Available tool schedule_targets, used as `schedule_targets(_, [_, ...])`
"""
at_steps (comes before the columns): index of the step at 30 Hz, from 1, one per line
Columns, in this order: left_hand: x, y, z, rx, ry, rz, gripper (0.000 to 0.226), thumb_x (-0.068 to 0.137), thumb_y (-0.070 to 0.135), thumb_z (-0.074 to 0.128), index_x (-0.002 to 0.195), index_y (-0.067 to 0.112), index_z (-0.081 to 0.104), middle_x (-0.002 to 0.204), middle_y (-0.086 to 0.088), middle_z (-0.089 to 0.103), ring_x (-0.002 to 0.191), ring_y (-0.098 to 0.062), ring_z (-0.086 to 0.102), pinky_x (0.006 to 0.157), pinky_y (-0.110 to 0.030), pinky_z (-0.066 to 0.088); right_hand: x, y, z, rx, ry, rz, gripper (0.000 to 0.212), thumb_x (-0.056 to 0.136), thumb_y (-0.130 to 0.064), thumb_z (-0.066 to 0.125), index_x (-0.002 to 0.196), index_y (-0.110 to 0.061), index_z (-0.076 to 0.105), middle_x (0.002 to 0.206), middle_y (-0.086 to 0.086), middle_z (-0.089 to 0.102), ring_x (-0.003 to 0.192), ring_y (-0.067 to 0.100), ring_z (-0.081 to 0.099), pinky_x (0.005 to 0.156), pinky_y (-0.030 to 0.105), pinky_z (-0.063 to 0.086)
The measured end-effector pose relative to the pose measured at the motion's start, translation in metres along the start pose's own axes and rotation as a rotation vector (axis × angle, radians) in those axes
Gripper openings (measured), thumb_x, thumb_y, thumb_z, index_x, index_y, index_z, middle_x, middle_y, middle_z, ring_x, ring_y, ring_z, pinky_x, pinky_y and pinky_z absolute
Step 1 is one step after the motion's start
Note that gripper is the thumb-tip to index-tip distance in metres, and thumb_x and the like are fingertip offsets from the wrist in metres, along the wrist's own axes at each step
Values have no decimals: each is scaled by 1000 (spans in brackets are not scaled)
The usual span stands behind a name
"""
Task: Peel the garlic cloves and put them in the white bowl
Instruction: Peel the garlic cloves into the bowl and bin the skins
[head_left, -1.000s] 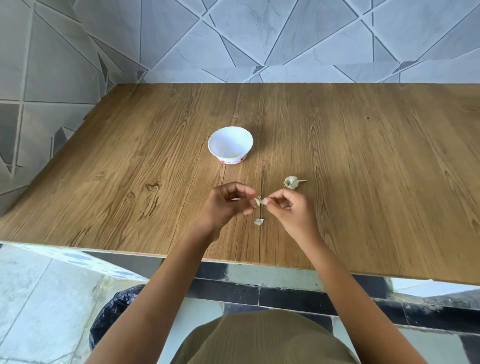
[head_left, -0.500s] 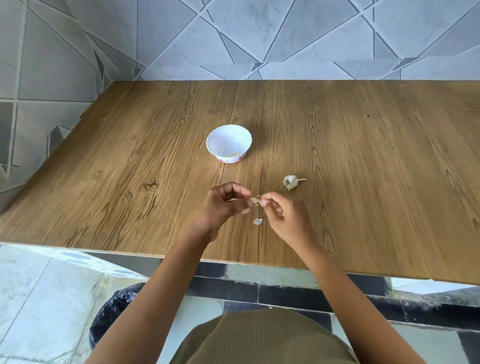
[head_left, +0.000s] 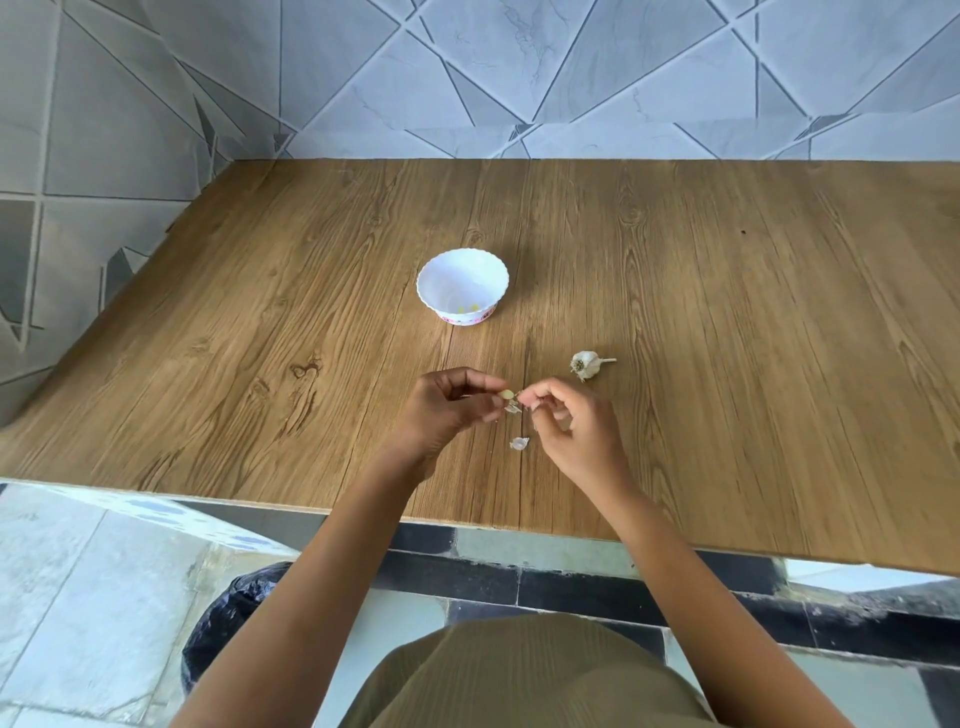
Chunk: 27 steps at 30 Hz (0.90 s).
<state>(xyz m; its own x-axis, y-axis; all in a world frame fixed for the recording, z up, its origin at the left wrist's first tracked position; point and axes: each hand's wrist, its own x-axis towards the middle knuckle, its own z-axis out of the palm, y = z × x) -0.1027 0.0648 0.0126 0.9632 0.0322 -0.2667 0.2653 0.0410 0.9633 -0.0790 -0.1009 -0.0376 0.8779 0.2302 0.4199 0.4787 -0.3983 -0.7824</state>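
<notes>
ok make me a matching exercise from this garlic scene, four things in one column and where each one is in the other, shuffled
Things:
1. white bowl
2. garlic bulb
3. garlic clove
4. loose peel

Places:
A. pinched between the fingertips of the left hand and right hand
B. lying on the table just below the two hands
C. on the table, right of the hands, stem pointing right
D. standing beyond the hands, toward the tiled wall

Pairs: 1-D, 2-C, 3-A, 4-B
</notes>
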Motion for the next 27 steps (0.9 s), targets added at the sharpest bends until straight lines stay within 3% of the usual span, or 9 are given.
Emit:
schedule_targets(3, [0, 0, 1, 35, 13, 10, 14, 81, -5, 67, 90, 6, 69, 84, -9, 69, 74, -11, 65, 74, -21, 55, -1, 0, 1, 24, -11, 7, 16, 85, -18, 60, 96, -11, 69, 88, -7, 68, 74, -2, 60, 62, 16, 51])
schedule_targets(6, [1, -1, 0, 59, 19, 8, 13, 81, -3, 68, 94, 1, 67, 84, -12, 68, 76, -16, 64, 76, -26, 55, -2, 1, 2, 39, -58, -24, 22, 85, -14, 66, 107, -11, 68, 89, -7, 67, 76, -2, 60, 65, 13, 49])
schedule_targets(8, [2, -2, 0, 47, 48, 7, 12, 82, -1, 68, 93, 0, 67, 81, -10, 70, 73, -15, 65, 74, -25, 55, -2, -1, 2, 18, -46, -50, 24, 86, -24, 62, 106, -13, 70, 89, -8, 68, 75, -5, 58, 63, 10, 47])
schedule_targets(11, [8, -3, -5, 72, 178, 44, 8, 80, 3, 72, 86, 4, 68, 77, -8, 70, 67, -11, 64, 65, -20, 52, -4, 1, -4, -20, 0, -67, 24, 86, -28, 56, 96, -13, 73, 87, -6, 69, 76, 3, 61, 64, 16, 49])
schedule_targets(16, [35, -11, -27, 500, 471, 169, 7, 74, 14, 78, 77, 15, 71, 73, 3, 69, 70, -8, 62, 70, -24, 50, -17, 13, -17, -228, 36, -2, 32, 87, -31, 50, 100, -11, 70, 93, -3, 70, 83, 12, 65, 69, 30, 55])
schedule_targets(21, [46, -16, -32, 645, 452, 198, 5, 76, 7, 73, 79, 10, 71, 73, 8, 66, 63, 5, 56, 61, -2, 39, -35, 20, -18, -470, -42, 50, 42, 88, -33, 43, 112, -7, 65, 114, 7, 65, 107, 26, 61, 91, 45, 50])
schedule_targets(27, [44, -18, -35, 694, 438, 270, 8, 76, 1, 71, 79, 9, 71, 74, 4, 67, 60, 1, 54, 61, -9, 41, -37, 20, -19, -483, -84, 87, 43, 88, -34, 42, 113, -8, 65, 122, 6, 61, 112, 26, 58, 95, 45, 47])
